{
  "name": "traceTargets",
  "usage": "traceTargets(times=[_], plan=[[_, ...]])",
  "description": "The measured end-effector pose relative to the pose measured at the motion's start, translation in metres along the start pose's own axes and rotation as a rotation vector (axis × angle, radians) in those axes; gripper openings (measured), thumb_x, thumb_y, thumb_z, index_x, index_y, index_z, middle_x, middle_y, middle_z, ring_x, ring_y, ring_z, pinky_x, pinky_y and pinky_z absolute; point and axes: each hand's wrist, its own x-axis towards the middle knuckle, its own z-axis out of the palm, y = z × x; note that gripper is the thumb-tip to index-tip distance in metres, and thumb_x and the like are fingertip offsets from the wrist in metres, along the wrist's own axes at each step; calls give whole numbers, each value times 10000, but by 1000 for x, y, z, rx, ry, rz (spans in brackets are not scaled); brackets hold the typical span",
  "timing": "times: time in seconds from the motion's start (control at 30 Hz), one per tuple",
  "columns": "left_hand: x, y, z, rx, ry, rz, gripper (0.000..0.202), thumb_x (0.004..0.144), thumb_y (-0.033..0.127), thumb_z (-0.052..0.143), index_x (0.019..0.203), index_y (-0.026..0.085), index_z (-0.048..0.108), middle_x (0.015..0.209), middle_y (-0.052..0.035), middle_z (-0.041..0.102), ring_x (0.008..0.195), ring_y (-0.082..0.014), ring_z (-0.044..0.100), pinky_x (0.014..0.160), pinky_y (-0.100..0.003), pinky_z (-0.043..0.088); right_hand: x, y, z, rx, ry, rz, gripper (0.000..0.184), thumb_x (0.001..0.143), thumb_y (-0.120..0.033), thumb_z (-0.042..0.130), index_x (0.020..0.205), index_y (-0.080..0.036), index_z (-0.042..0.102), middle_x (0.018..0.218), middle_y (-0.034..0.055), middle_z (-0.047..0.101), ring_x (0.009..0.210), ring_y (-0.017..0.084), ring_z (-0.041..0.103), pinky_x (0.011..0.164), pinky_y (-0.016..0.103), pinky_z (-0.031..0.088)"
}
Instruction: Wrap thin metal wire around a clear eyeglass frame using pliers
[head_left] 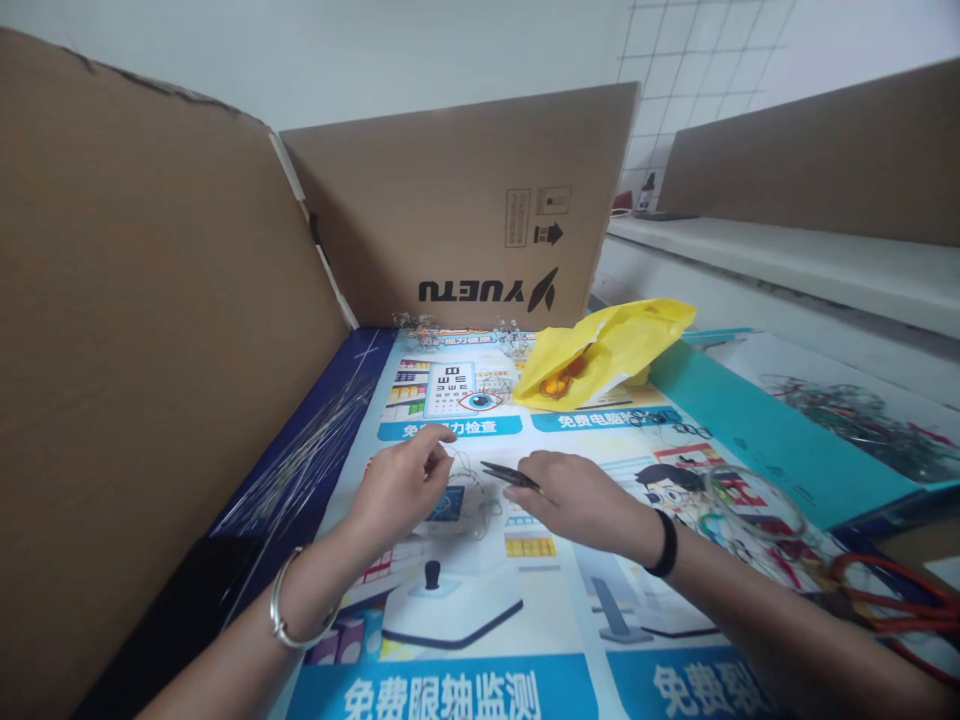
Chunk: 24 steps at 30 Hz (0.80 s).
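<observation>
My left hand (401, 485) is closed, with thumb and fingertips together at a thin, pale wire (491, 520) that curves in loose loops to the right of it. My right hand (577, 500) grips a small pair of dark pliers (508, 474), its narrow jaws pointing left toward my left fingers. A gap remains between the plier tips and the left hand. The handles are mostly hidden in my right palm. Beneath both hands lies a printed poster sheet (480, 660) with eye-test pictures.
Straight wires (300, 460) lie along the left side, beside a tall cardboard wall (150, 270). A yellow bag (607, 350) with orange pieces sits ahead. Bundled wire (847, 410) fills a tray at right, near red-handled scissors (892, 590). A cardboard panel (450, 210) closes the back.
</observation>
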Motion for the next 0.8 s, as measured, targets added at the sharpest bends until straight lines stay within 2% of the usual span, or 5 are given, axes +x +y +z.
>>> traceTargets(times=[0.17, 0.3, 0.47, 0.67, 0.8], plan=[[-6, 6, 9, 142, -76, 71, 351, 779, 175, 441, 1121, 240, 480, 694, 8, 651, 626, -166, 604, 584, -234, 372, 0, -10, 1, -39, 32, 16, 365, 864, -459, 374, 885, -161, 583, 867, 89, 610, 838, 202, 558, 680, 266, 368], [-9, 11, 12, 134, -118, 79, 403, 763, 157, 446, 1159, 231, 452, 718, 1, 661, 631, -179, 608, 569, -240, 358, 1, -14, 9, -85, 22, 33, 347, 870, -447, 373, 881, -172, 584, 825, 73, 621, 765, 196, 583, 625, 266, 374], [-6, 9, 10, -24, -158, 87, 407, 775, 190, 452, 1180, 224, 429, 728, 10, 661, 630, -155, 597, 608, -243, 398, 4, -9, 18, -80, 15, 46, 388, 885, -464, 335, 901, -167, 585, 849, 87, 639, 768, 197, 600, 633, 267, 386], [7, -13, 0, -238, -43, 16, 285, 756, 269, 519, 1031, 195, 526, 844, -29, 618, 782, -159, 563, 731, -273, 430, 11, 2, 33, -110, 73, 103, 435, 894, -477, 286, 889, -161, 584, 858, 86, 639, 769, 206, 602, 620, 277, 389], [13, -29, 2, -416, -188, -93, 303, 696, 241, 571, 994, 193, 554, 999, -57, 560, 893, -179, 529, 724, -266, 437, 14, 6, 44, -140, 89, 101, 427, 897, -470, 283, 896, -164, 581, 859, 89, 630, 780, 204, 590, 625, 278, 382]])
